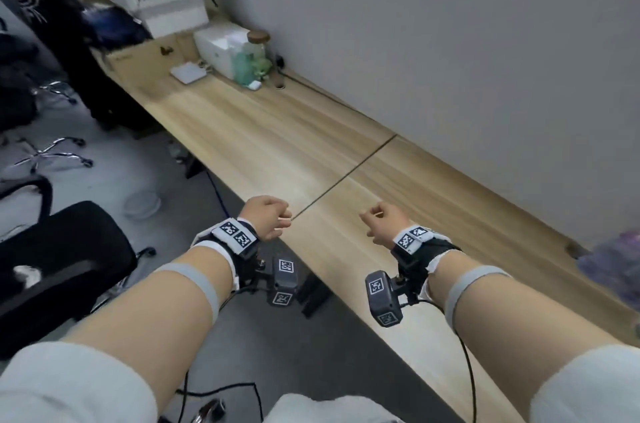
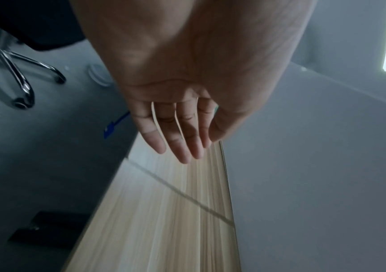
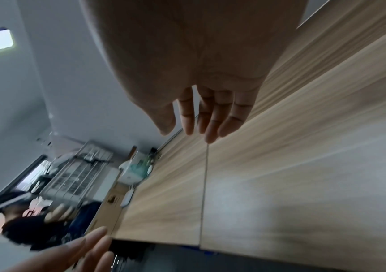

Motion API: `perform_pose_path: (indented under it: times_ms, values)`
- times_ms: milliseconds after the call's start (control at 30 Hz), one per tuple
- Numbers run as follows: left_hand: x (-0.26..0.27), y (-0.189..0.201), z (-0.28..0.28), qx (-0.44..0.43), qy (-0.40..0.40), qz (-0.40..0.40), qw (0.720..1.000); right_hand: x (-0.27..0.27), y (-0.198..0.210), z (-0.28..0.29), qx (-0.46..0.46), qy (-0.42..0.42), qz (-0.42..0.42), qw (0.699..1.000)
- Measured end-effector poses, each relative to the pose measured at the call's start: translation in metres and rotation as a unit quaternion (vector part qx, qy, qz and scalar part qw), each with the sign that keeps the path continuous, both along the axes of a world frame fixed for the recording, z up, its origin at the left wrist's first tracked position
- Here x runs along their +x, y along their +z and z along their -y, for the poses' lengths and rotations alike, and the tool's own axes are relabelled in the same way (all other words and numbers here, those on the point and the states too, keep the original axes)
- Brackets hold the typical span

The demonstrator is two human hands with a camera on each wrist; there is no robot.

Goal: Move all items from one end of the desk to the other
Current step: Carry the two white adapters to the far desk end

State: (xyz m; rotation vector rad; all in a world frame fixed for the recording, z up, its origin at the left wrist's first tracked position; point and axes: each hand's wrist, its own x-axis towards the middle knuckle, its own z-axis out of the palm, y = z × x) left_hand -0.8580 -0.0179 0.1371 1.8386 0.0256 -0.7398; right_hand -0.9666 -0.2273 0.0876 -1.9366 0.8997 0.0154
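Both hands were empty: the left hand (image 1: 265,216) and right hand (image 1: 381,223) hung over the tabletop (image 1: 311,152) with fingers loosely extended, gripping nothing. The items clustered at the far end by the wall: a white box (image 1: 221,44), a cork-lidded jar (image 1: 256,48), a teal bottle (image 1: 242,70) and a flat white pad (image 1: 188,72). A blurred purple object (image 1: 613,259) lay at the near end. Which end was the goal could not be told, so progress was unclear. The tabletop was pale wood with a seam (image 1: 349,173), against a grey wall, office chairs (image 1: 52,263) to the left.
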Motion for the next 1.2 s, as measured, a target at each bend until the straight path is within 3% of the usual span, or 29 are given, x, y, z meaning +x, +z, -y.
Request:
perform_pose_path:
  times_ms: [267, 433, 567, 933, 1200]
  values:
    - [0.113, 0.001, -0.069, -0.018, 0.098, -0.005, 0.995, 0.138, 0.009, -0.052, -0.042, 0.081, -0.021, 0.996]
    - [0.189, -0.004, -0.089, -0.004, 0.103, -0.006, 0.995, 0.241, -0.022, -0.061, -0.014, 0.107, -0.022, 0.994]
    - [0.271, -0.01, -0.093, 0.009, 0.108, -0.001, 0.994, 0.328, -0.048, -0.069, 0.015, 0.124, -0.012, 0.992]
    - [0.488, -0.013, -0.09, 0.035, 0.094, -0.012, 0.995, 0.53, -0.013, -0.075, 0.076, 0.132, -0.038, 0.988]
    - [0.62, -0.041, -0.076, 0.035, 0.086, -0.027, 0.995, 0.652, -0.035, -0.077, 0.112, 0.087, -0.037, 0.989]
